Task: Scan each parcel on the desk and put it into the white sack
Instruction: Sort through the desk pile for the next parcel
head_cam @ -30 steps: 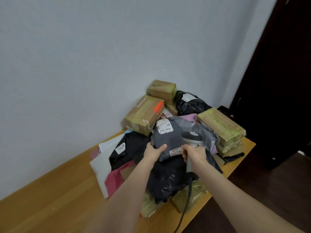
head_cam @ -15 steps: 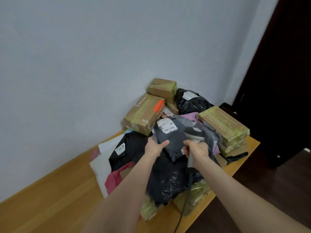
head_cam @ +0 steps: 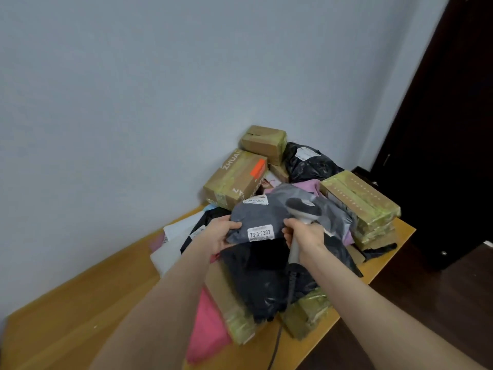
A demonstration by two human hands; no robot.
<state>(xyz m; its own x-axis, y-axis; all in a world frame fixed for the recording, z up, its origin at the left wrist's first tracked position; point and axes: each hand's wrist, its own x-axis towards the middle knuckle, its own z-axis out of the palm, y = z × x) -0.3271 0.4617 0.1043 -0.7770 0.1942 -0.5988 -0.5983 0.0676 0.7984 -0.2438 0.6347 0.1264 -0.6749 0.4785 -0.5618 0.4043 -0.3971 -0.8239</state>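
My left hand (head_cam: 220, 233) grips the near left edge of a grey poly-bag parcel (head_cam: 262, 217) lifted off the pile; a white label reading 73-3-7307 shows on its near side. My right hand (head_cam: 304, 236) holds a grey handheld scanner (head_cam: 302, 209) by its handle, its head beside the parcel's right side, its cable hanging down. My fingertips touch the parcel's right edge. Under the grey parcel lies a black bag parcel (head_cam: 266, 279). The white sack is not in view.
The wooden desk (head_cam: 66, 316) carries a pile of parcels: taped cardboard boxes (head_cam: 236, 178), a long box stack (head_cam: 360, 201) at the right, another black bag (head_cam: 309, 164), a pink mailer (head_cam: 208, 329) and a white mailer (head_cam: 170, 252). A dark door (head_cam: 448, 129) stands at the right.
The grey parcel has been raised and turned, so the 73-3-7307 label now faces me. Both hands rose with it; the scanner stays beside it.
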